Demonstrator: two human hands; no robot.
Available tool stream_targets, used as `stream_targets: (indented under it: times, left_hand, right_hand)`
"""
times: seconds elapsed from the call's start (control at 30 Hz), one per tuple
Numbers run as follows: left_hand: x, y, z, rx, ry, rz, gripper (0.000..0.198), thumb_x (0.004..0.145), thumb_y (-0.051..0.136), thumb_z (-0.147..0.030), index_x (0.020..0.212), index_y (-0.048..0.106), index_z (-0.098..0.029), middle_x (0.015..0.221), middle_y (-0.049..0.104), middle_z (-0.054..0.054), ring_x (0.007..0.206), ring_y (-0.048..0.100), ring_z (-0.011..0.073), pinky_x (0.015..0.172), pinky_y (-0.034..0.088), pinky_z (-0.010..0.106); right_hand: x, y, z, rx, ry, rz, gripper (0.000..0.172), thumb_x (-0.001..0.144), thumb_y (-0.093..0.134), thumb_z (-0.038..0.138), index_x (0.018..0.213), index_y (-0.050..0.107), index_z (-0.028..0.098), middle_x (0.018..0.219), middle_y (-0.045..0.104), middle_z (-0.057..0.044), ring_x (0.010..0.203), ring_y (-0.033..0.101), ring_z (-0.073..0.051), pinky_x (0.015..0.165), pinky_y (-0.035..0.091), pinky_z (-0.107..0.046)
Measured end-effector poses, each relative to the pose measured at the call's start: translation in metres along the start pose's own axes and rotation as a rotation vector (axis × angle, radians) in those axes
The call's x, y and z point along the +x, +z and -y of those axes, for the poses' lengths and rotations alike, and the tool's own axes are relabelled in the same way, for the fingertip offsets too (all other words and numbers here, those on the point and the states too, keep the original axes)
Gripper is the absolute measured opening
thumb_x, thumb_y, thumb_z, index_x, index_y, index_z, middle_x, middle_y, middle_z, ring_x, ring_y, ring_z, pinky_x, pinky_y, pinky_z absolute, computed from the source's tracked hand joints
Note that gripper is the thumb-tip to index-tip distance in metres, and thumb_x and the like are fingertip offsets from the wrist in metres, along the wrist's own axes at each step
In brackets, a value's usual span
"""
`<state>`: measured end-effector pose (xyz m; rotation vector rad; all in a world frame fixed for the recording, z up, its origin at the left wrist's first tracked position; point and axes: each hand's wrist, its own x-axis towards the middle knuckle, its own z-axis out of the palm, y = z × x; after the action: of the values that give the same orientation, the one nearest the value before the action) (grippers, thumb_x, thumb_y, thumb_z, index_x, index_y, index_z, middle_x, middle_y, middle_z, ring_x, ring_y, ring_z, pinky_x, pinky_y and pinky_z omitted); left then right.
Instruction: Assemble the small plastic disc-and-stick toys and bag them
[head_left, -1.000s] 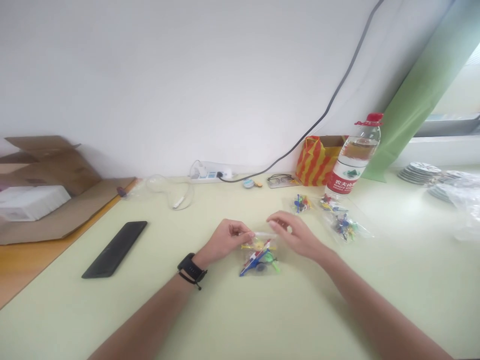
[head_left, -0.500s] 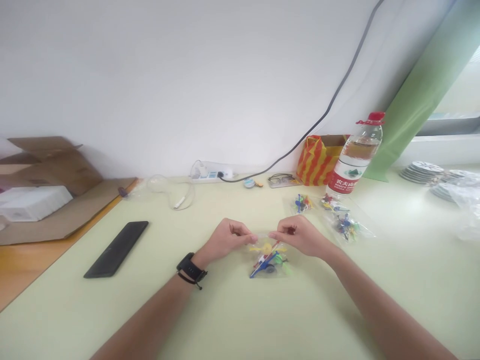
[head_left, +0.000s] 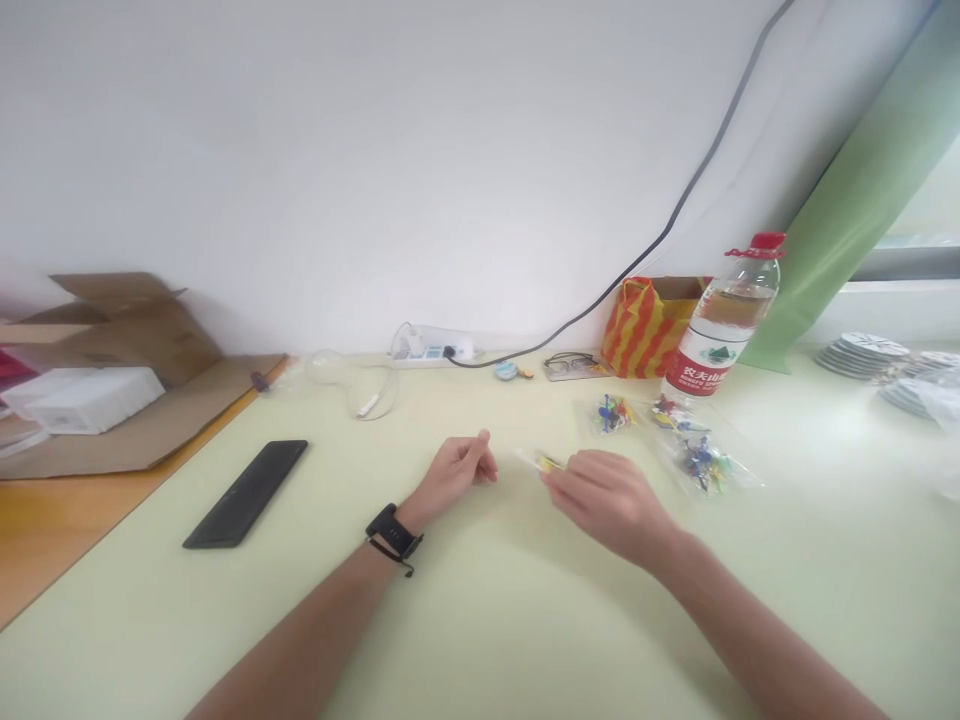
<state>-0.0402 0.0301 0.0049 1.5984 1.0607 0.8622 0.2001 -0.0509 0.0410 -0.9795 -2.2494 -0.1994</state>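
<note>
My right hand [head_left: 611, 500] is closed on a small clear plastic bag [head_left: 546, 461] at the middle of the table. A bit of yellow shows in the bag; my fingers hide most of it. My left hand [head_left: 454, 475] is just left of the bag and apart from it. Its thumb points up, away from the loosely curled fingers, and nothing shows in it. Beyond my right hand lie more clear bags of small coloured plastic parts, one [head_left: 613, 412] by itself and another [head_left: 705, 465] nearer to me.
A large water bottle [head_left: 720, 325] stands behind the bags, beside a red-and-yellow striped bag [head_left: 649, 325]. Glasses [head_left: 570, 362], a power strip [head_left: 435, 350] and a white cable [head_left: 367, 405] lie along the wall. At left are a black flat object [head_left: 246, 495] and a cardboard box [head_left: 150, 330]; stacked discs [head_left: 862, 355] are at right.
My left hand has let go of the bag, its thumb now raised. My right hand has turned over with the bag, which now mostly disappears behind my fingers. The view has shifted slightly.
</note>
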Motion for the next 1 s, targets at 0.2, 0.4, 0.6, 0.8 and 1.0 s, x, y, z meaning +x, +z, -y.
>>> stream_targets:
  times: [0.2,0.4,0.6,0.8,1.0]
  left_hand:
    - [0.000,0.003,-0.004,-0.027,0.008,-0.097,0.063,0.096,0.046,-0.067,0.070,0.069,-0.014,0.065,0.068,0.007,0.059,0.057,0.0154,0.056,0.042,0.026]
    - [-0.001,0.006,0.000,0.003,0.040,-0.137,0.056,0.098,0.048,-0.062,0.076,0.070,-0.015,0.070,0.068,0.006,0.062,0.057,0.0155,0.060,0.045,0.027]
    - [-0.003,0.008,0.003,0.040,0.068,-0.104,0.053,0.099,0.047,-0.058,0.079,0.071,-0.015,0.072,0.068,0.006,0.067,0.058,0.0159,0.065,0.048,0.028]
    - [-0.004,0.009,-0.003,0.033,0.058,-0.081,0.055,0.099,0.047,-0.059,0.077,0.071,-0.015,0.070,0.067,0.006,0.067,0.058,0.0166,0.067,0.050,0.029]
    - [-0.005,0.009,-0.002,0.053,0.058,-0.047,0.054,0.100,0.046,-0.058,0.078,0.071,-0.015,0.071,0.067,0.006,0.069,0.059,0.0172,0.069,0.050,0.029]
  right_hand:
    - [-0.003,0.024,0.037,-0.159,-0.272,0.236,0.028,0.096,0.048,0.001,0.076,0.059,0.018,0.073,0.058,-0.004,0.066,0.050,-0.017,0.063,0.035,-0.032]
    - [-0.002,0.025,0.026,-0.169,-0.043,0.606,0.021,0.092,0.051,0.000,0.084,0.060,0.017,0.083,0.064,-0.005,0.076,0.058,-0.019,0.066,0.034,-0.032]
    - [-0.004,0.002,-0.003,-0.275,0.256,0.743,0.024,0.084,0.050,-0.003,0.091,0.063,0.016,0.087,0.067,-0.007,0.080,0.063,-0.021,0.065,0.031,-0.033]
    - [-0.001,-0.005,0.020,-0.281,0.285,0.652,0.021,0.084,0.053,0.000,0.091,0.065,0.016,0.087,0.068,-0.010,0.080,0.065,-0.023,0.064,0.038,-0.032]
    - [-0.045,0.024,0.143,0.210,-0.211,0.695,0.019,0.099,0.062,0.028,0.116,0.068,0.023,0.125,0.066,-0.008,0.102,0.065,-0.020,0.083,0.056,-0.035]
